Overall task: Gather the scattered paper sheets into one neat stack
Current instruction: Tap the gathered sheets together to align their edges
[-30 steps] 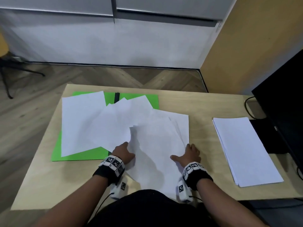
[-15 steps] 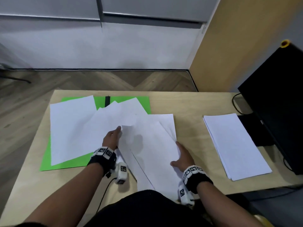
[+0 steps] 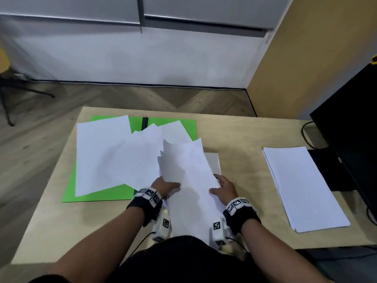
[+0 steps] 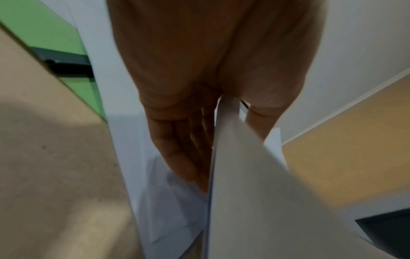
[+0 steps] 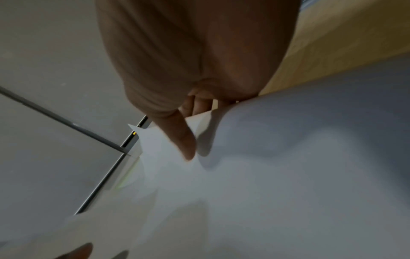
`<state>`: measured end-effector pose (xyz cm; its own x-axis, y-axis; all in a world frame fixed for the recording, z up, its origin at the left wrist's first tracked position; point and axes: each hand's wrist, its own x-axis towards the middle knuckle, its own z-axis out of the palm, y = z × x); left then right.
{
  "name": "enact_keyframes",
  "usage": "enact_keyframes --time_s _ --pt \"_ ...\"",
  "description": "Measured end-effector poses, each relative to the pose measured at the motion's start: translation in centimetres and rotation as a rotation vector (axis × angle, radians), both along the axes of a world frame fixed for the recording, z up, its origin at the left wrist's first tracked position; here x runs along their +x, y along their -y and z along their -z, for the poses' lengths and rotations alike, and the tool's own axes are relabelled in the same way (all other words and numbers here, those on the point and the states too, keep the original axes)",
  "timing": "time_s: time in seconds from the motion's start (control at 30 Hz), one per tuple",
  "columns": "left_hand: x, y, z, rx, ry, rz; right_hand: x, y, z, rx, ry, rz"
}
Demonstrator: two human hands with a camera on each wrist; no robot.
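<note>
1. I see both hands holding one bundle of white sheets [image 3: 189, 180], lifted at the near middle of the table [image 3: 240, 135], with its far corners fanned and uneven.
2. The left hand [image 3: 165, 185] pinches the bundle's left edge: thumb on top, and in the left wrist view the fingers [image 4: 184, 149] lie straight under the paper.
3. The right hand [image 3: 224, 187] grips the right edge, thumb on top and fingers behind the sheets; the right wrist view confirms it.
4. More loose sheets [image 3: 114, 156] lie overlapping on the left, spread across a green folder [image 3: 98, 193] with a black clip [image 3: 144, 122] at its far edge. The raised bundle hides their near right corners.
5. One further sheet [image 3: 213, 163] lies flat just right of the bundle, partly covered by it.
6. A separate neat stack [image 3: 302, 188] sits well apart on the right side of the table.
7. A black monitor [image 3: 350, 127] stands at the right edge, its base just beside that stack, cable [image 3: 306, 133] trailing at the far side.
</note>
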<state>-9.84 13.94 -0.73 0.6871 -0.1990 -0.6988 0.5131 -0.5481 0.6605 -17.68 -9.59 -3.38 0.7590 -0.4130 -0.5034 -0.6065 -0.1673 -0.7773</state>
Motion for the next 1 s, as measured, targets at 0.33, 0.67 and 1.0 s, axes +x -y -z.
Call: enact_keyframes --time_s 0.33,0.67,1.0 --pt "-0.8 -0.2 1.7 -0.066 0.017 -0.266 -2.4 2.2 -0.1 -0.216 -0.094 0.279" --pt "-1.2 2.3 0.7 0.2 0.047 -0.238 -2.6 -1.3 1.6 -0.364 -0.15 -0.156" --pt "-0.2 0.5 -3.7 -0.155 0.267 0.021 -3.4 0.7 0.7 0.054 0.082 0.375"
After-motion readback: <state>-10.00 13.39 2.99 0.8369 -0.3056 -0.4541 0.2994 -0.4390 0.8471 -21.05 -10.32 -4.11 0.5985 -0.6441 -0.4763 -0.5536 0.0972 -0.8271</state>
